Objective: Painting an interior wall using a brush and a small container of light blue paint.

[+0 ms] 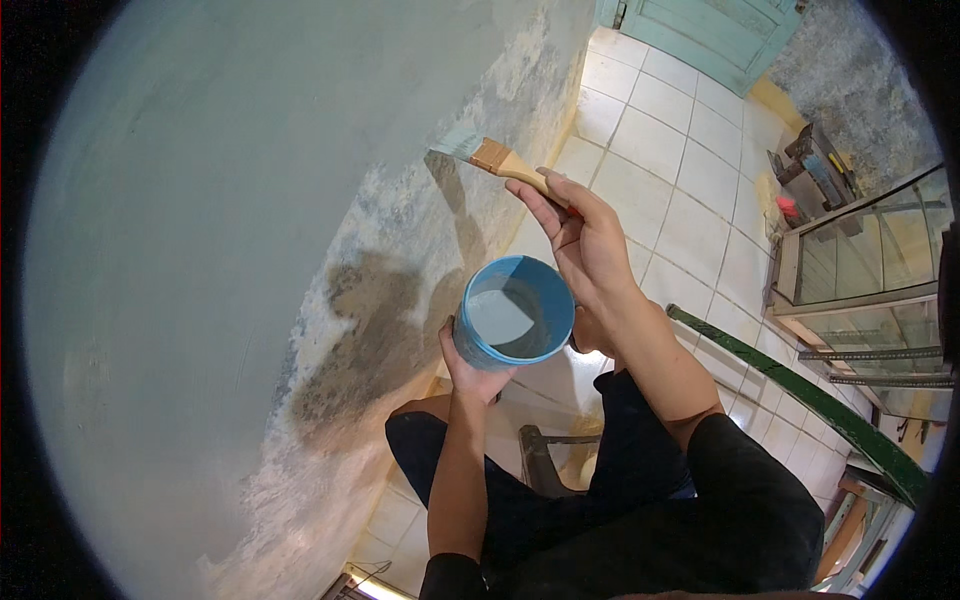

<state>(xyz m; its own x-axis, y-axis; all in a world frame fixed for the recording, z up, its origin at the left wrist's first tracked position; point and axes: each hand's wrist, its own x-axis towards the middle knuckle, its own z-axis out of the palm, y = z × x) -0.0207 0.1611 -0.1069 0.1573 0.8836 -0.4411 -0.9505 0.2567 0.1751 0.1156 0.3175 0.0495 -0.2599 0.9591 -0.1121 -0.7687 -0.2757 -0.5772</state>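
Observation:
My right hand (581,225) grips the wooden handle of a flat paintbrush (517,165). Pale blue-green paint coats its bristles, whose tip lies against the wall (225,225) where smooth grey-green paint meets a rough, patchy strip (409,217). In my left hand (472,371) is a blue plastic bucket (469,330), held from below and the side. Pale grey-blue paint (506,319) shows inside it, partly in shadow. The bucket is just below and left of my right forearm.
A dark stool (536,457) stands between my legs on the white tiled floor (667,172). To the right are a green painted bar (787,375) and a glass-paned cabinet (862,255). A box of tools (817,169) and a turquoise door (712,34) are farther off.

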